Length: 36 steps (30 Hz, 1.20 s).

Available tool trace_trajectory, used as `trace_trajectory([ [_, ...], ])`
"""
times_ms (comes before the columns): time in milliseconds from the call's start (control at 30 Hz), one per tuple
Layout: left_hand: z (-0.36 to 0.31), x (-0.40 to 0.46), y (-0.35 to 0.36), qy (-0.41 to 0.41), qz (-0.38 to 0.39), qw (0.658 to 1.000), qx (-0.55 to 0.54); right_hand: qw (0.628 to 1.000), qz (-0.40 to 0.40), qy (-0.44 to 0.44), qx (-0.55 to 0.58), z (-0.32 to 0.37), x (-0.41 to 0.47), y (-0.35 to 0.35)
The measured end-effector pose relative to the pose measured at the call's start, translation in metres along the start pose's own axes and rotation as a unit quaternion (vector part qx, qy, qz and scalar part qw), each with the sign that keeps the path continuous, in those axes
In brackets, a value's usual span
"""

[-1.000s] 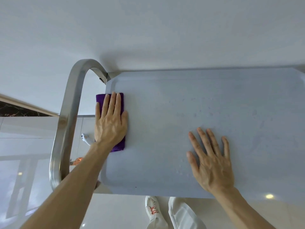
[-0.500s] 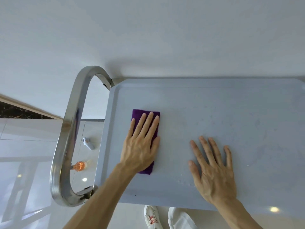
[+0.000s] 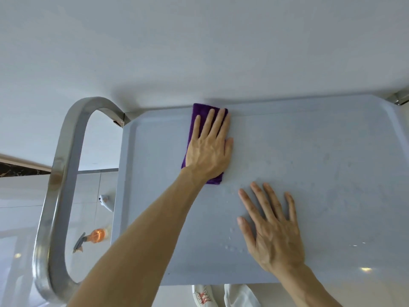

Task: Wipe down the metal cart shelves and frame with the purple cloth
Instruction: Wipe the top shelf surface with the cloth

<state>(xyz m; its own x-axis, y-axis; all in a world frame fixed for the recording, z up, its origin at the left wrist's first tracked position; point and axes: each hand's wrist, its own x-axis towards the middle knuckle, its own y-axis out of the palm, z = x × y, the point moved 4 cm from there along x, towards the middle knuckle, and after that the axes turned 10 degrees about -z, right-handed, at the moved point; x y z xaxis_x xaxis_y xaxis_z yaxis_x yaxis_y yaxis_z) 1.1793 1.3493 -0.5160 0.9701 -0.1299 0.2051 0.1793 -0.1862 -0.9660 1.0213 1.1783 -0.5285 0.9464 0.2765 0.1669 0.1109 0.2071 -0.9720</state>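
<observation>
Purple cloth (image 3: pixel 194 120): soft, light, folded; slides readily on wet top shelf (image 3: pixel 321 165). Left hand (image 3: pixel 209 149) presses it flat-fingered; palm pressure should suffice. Right hand (image 3: pixel 273 231) spread flat, bracing.

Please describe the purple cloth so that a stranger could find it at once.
Look at the grey top shelf of the cart. At its far edge, the left hand presses flat on a folded purple cloth, the only strongly coloured thing on the shelf.

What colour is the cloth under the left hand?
Purple cloth, head view.
</observation>
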Motion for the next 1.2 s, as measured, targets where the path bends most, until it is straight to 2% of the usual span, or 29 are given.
trace_trajectory([
  [67, -0.024, -0.020, 0.000, 0.058, 0.007, 0.998, -0.015, 1.000, 0.008, 0.003, 0.002, 0.000, -0.001, 0.001],
  [200, -0.019, -0.076, -0.012, 0.059, 0.021, 0.997, -0.038, 1.000, 0.014, 0.003, 0.000, -0.002, -0.001, 0.002],
  [400, 0.071, -0.106, -0.034, -0.117, 0.019, 0.993, -0.016, 1.000, -0.005, 0.006, 0.001, -0.001, -0.001, 0.003],
  [533, 0.043, -0.116, -0.034, -0.162, 0.018, 0.986, 0.009, 1.000, -0.015, 0.006, 0.001, -0.002, -0.001, 0.002],
  [700, -0.023, -0.202, -0.033, -0.077, 0.041, 0.996, -0.005, 1.000, -0.015, 0.013, 0.002, 0.000, -0.001, -0.001],
  [967, -0.028, -0.205, -0.035, -0.085, 0.038, 0.996, 0.007, 1.000, -0.015, 0.009, -0.013, 0.000, -0.003, 0.001],
  [1200, -0.030, -0.205, -0.041, -0.078, -0.005, 0.997, 0.001, 1.000, -0.029, 0.002, 0.007, 0.001, -0.003, -0.001],
])
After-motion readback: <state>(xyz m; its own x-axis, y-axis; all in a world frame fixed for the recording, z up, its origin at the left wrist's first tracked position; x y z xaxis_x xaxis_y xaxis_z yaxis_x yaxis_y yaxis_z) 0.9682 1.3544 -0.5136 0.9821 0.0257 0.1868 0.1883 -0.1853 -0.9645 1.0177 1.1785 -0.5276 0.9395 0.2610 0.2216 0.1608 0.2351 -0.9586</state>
